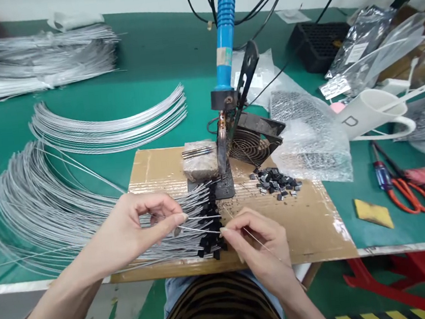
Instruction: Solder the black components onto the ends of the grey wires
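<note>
My left hand pinches thin grey wires between thumb and forefinger, their ends pointing right. My right hand has its fingertips closed on the end of one of these wires, and a thin strand crosses its fingers. Beneath and between the hands lies a large bundle of grey wires with black tips on the cardboard. Above them stands a soldering iron held upright below a blue tube. Small black pieces lie in a pile right of it.
A small fan stands behind the pile. Farther right are bubble wrap, a white mug, orange-handled scissors and a yellow sponge. More wire bundles lie at the back left. A block holds metal tips.
</note>
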### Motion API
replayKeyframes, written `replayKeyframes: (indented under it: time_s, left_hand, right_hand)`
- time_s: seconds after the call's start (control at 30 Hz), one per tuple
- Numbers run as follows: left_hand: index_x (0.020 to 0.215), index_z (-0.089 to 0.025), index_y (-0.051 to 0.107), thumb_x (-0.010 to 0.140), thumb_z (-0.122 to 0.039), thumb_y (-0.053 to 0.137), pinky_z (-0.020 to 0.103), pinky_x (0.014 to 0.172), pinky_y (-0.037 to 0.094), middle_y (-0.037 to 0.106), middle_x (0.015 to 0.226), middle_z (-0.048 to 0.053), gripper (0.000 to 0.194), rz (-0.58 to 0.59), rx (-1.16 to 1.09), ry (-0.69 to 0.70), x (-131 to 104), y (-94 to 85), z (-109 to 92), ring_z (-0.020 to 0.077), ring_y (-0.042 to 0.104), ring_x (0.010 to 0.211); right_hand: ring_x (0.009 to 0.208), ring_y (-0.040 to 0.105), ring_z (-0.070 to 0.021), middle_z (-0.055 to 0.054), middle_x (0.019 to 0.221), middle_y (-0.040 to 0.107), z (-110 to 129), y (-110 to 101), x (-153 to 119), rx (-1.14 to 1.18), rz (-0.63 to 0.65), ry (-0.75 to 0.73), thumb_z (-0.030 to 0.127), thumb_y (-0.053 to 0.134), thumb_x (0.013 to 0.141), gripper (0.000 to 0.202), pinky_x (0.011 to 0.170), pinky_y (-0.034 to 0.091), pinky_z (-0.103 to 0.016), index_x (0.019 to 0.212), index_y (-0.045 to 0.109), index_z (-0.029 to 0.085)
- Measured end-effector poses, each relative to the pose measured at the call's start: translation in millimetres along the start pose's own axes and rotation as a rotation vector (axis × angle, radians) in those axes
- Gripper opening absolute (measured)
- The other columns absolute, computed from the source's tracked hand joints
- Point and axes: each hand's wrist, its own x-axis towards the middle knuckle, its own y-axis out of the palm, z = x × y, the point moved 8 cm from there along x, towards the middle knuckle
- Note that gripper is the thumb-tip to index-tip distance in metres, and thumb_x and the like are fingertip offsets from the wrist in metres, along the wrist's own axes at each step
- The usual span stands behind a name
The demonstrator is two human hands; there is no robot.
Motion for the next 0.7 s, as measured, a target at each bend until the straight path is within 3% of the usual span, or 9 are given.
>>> replayKeyframes:
  time_s: [0.17,0.43,0.6,0.7]
  left_hand:
    - [0.075,-0.021,0.074,0.093,-0.038,0.070,0.020,0.055,0.043,0.067,0.065,-0.001,0.025,0.018,0.005,0.018,1,12.2,-7,0.0103,0.054,0.059]
    - [0.076,-0.020,0.071,0.097,-0.044,0.063,0.022,0.056,0.039,0.060,0.063,-0.002,0.033,0.081,0.027,-0.008,-2,23.6,-3,0.0113,0.049,0.059]
    - [0.102,-0.025,0.071,0.103,-0.040,0.056,0.024,0.065,0.043,0.071,0.085,-0.002,0.021,0.035,0.156,0.047,-2,45.0,-16,0.0136,0.060,0.075]
    - [0.101,-0.026,0.071,0.104,-0.035,0.054,0.024,0.064,0.043,0.072,0.085,-0.004,0.019,-0.008,0.167,0.101,3,56.1,-28,0.0121,0.061,0.073]
  right_hand:
    - [0.061,0.052,-0.0105,0.003,0.069,0.057,-9,2,5,0.074,-0.018,0.062,0.026,0.078,0.092,0.020,0.058,0.041,-0.025,0.073,0.071,0.020]
    - [0.063,0.054,-0.0114,0.003,0.070,0.057,-3,-3,8,0.032,-0.007,0.027,0.024,0.075,0.094,0.021,0.059,0.042,-0.026,0.075,0.069,0.020]
    - [0.062,0.052,-0.0096,0.005,0.070,0.055,5,-6,7,-0.065,-0.068,-0.059,0.018,0.072,0.095,0.020,0.058,0.041,-0.024,0.076,0.067,0.021]
    - [0.061,0.051,-0.0092,0.005,0.070,0.054,4,-10,6,-0.088,-0.120,-0.076,0.017,0.072,0.095,0.019,0.057,0.040,-0.023,0.078,0.068,0.021]
